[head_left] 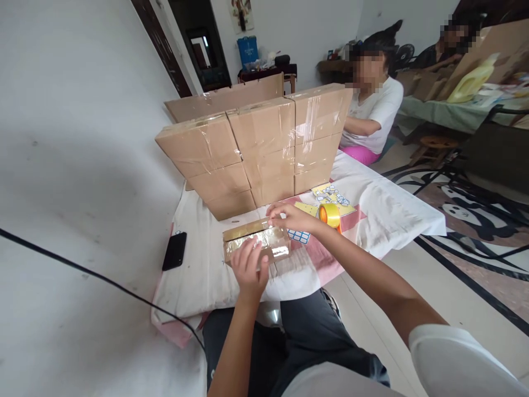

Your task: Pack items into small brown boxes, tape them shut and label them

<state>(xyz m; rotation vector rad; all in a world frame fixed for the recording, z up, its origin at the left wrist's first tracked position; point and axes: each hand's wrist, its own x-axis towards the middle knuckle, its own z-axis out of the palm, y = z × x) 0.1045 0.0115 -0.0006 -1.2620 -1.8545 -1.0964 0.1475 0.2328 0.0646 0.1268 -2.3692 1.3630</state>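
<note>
A small cardboard box [258,241] lies on the cloth in front of me, with shiny clear tape across its top and a dark gap along the lid seam. My left hand [249,267] rests on its near side, fingers spread over the tape. Over the box's far right corner, my right hand [292,216] is bent, with thumb and fingertips apart at the edge; whether it touches the tape is unclear. To the right, a roll of yellow tape [329,215] stands on the table beside printed yellow sheets [336,197].
Stacked taped cartons [264,149] form a wall behind the box. A black phone [174,251] lies at the table's left side. A black cable [103,286] hangs across the left. Another person [378,110] sits beyond the table's far right; one more is farther back.
</note>
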